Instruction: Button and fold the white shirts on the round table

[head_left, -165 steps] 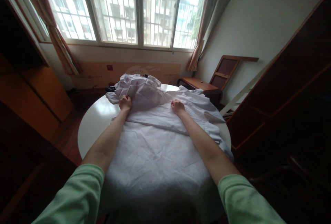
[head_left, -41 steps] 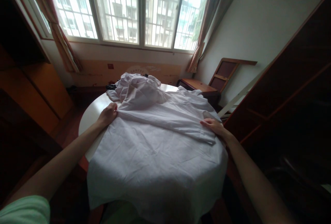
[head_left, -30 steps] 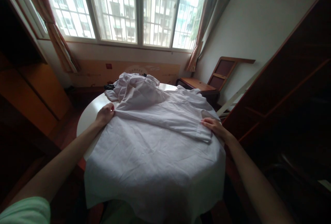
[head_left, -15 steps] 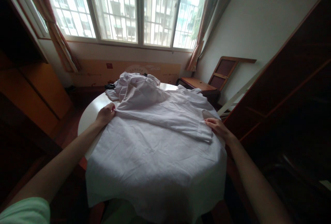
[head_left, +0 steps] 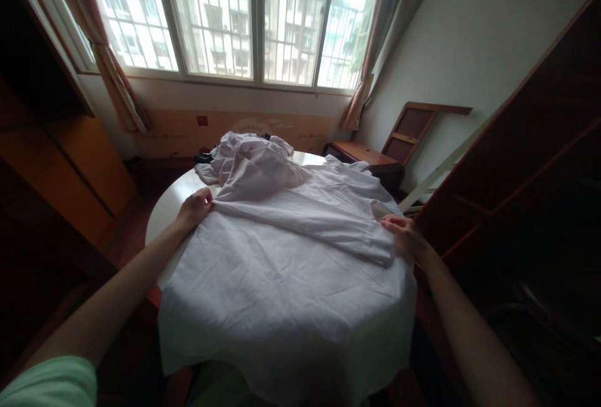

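Fingers (head_left: 205, 195) of both hands pinch the white shirt's (head_left: 286, 269) side edges.
One sleeve (head_left: 319, 225) lies folded across it on the round table (head_left: 166, 206); body unfolded, crumpled garments (head_left: 248, 153) wait behind.

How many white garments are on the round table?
2 that can be told apart: a white garment spread flat under both hands, and a crumpled white pile at the table's far edge; the pile may hide more.

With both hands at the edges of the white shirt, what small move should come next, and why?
Probably draw the sleeve flatter: the left hand pinches the shirt at its left edge, the right hand rests at the cuff, and wrinkles remain.
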{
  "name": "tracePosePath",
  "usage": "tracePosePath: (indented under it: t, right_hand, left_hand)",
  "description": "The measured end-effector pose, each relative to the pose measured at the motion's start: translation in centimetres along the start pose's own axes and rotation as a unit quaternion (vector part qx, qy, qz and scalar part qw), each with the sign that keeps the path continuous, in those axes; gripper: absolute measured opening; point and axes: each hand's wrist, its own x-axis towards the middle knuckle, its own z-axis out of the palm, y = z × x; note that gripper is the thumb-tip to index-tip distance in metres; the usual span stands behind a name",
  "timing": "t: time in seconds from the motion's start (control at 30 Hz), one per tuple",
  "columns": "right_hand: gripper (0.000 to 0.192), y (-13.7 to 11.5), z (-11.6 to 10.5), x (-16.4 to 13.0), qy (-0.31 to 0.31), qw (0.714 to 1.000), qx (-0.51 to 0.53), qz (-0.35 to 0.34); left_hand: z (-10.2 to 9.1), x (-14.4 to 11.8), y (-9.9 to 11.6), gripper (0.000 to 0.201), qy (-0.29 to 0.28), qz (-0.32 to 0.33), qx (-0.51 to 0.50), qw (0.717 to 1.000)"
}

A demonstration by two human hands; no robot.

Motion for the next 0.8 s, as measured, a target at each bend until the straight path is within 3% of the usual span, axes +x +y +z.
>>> tracePosePath:
  t: [0.1, 0.17, 0.3, 0.4, 0.6, 0.8]
  right_hand:
    - [0.035, 0.1, -0.2, -0.9, -0.008, 0.998, 0.058, 0.032]
    - [0.039, 0.0, -0.2, -1.3, -0.031, 0.997, 0.041, 0.05]
    - [0.043, -0.2, 0.1, -1.5, -0.047, 0.998, 0.0, 0.042]
    - [0.047, -0.3, 0.1, -1.7, -0.061, 0.997, 0.027, 0.048]
    - [0.029, -1.1, -0.9, -2.5, -0.131, 0.987, 0.06, 0.068]
    - [0.029, -2.3, -0.6, -1.7, -0.195, 0.98, -0.017, 0.027]
  left_hand:
    - [0.1, 0.0, 0.0, 0.011, 0.004, 0.023, -0.007, 1.0]
    - [0.1, 0.0, 0.1, 0.016, 0.005, 0.035, -0.016, 0.999]
    - [0.3, 0.2, 0.1, 0.042, -0.015, 0.055, -0.074, 0.996]
    - [0.4, 0.3, 0.0, 0.054, -0.026, 0.09, -0.109, 0.99]
    - [0.6, 0.2, -0.1, 0.058, -0.014, 0.102, -0.086, 0.991]
    - [0.8, 0.2, -0.5, 0.048, -0.02, 0.095, -0.109, 0.989]
